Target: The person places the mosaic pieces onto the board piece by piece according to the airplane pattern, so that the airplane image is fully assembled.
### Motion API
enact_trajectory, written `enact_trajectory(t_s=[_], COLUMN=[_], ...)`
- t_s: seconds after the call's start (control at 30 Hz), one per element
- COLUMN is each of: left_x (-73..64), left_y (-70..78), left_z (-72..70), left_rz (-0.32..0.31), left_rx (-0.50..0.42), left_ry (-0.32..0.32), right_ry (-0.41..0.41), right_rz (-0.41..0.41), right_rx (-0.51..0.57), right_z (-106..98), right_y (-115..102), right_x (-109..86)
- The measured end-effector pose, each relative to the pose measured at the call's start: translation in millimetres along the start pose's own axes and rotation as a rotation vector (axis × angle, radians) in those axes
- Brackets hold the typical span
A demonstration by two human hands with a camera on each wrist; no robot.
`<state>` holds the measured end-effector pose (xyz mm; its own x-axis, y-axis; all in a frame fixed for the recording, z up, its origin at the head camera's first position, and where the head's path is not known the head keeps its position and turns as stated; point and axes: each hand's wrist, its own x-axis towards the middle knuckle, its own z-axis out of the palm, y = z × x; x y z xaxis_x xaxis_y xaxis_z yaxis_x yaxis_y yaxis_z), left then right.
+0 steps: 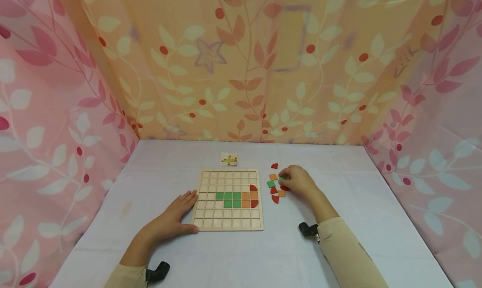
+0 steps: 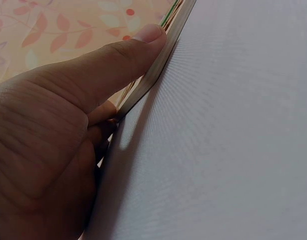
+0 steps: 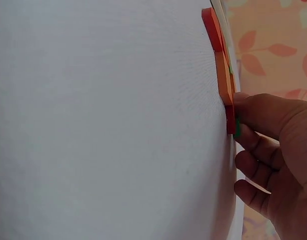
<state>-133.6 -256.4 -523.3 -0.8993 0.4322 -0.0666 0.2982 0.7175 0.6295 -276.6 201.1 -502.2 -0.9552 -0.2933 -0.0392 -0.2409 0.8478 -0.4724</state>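
A wooden grid board [image 1: 229, 228] lies on the white table, with green squares [image 1: 228, 195], orange squares [image 1: 245, 199] and red quarter-circles [image 1: 254, 188] set in its cells. My left hand [image 1: 175, 216] rests against the board's left side, fingers extended along the edge and thumb at the near corner. In the left wrist view, the thumb [image 2: 143, 40] lies on the board's rim. Right of the board, my right hand [image 1: 301, 183] pinches a green square tile [image 3: 237, 128] between thumb and forefinger, low over the loose pieces. Its palm side is hidden in the head view.
Loose pieces lie beside the right hand: a green square [image 1: 270, 184], an orange square [image 1: 273, 177] and several red quarter-circles [image 1: 274, 166]. A small picture card [image 1: 229, 159] lies behind the board. Patterned cloth walls [image 1: 241, 91] enclose the table's back and sides.
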Motion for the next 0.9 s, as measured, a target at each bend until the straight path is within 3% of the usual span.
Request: enact_trajectory(t_s=[0.67, 0.9], left_x=[0.2, 1.3], left_y=[-1.6, 0.0], left_z=[0.8, -0.4], left_rz=[0.019, -0.001], left_rx=[0.012, 0.013], left_ry=[0.011, -0.001], right_ry=[0.069, 0.102], right_rz=[-0.017, -0.087], right_rx=[-0.020, 0.006], right_z=[-11.6, -10.6], right_y=[-12.1, -26.1], right_x=[-7.8, -11.2])
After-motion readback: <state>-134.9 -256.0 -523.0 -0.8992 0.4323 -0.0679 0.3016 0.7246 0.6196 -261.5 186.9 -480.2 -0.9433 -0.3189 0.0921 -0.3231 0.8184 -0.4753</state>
